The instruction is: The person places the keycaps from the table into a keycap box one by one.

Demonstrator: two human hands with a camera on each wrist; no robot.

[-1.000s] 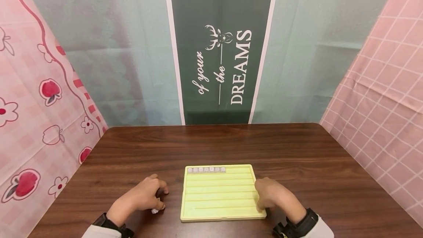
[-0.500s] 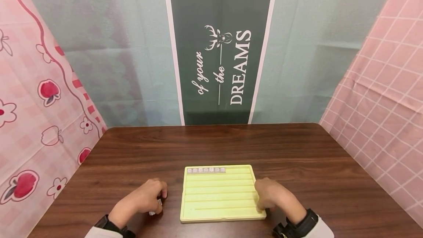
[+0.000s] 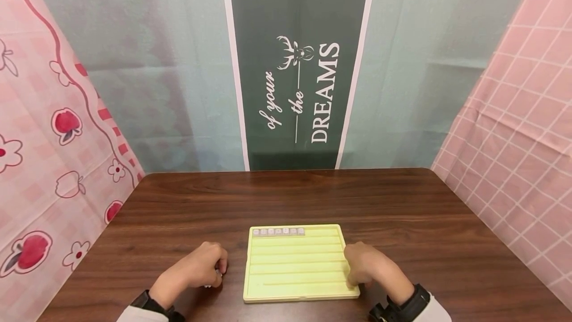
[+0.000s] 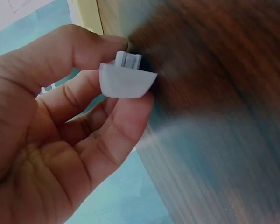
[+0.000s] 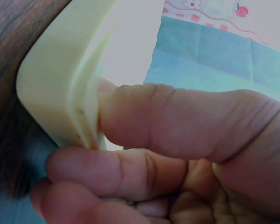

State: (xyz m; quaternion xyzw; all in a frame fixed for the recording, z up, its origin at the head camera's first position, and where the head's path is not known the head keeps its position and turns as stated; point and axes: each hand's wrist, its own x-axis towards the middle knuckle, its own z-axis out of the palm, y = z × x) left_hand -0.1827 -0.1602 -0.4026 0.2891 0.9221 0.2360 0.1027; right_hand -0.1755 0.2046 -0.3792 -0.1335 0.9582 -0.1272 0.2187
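In the left wrist view, a pale grey-white keycap (image 4: pixel 127 83) is pinched between thumb and fingers, its stem side facing the thumb. My left hand (image 3: pixel 201 265) is close above the table, left of a yellow tray (image 3: pixel 299 292). My right hand (image 3: pixel 364 262) grips the tray's right edge. The right wrist view shows the thumb (image 5: pixel 158 116) on the inner side of the tray rim (image 5: pixel 60 88) and the fingers against its outside. A row of several light keycaps (image 3: pixel 278 231) sits in the tray's top channel, starting from the left end.
The dark wood table (image 3: pixel 286 198) reaches back to a green-grey curtain (image 3: pixel 196 88) with white lettering on its middle panel. Pink patterned cloths hang at the left (image 3: pixel 44 128) and right (image 3: pixel 518 128).
My left hand has closed its fingers further about the keycap, which turned and now shows less in the head view. My right hand and the tray stay almost still.
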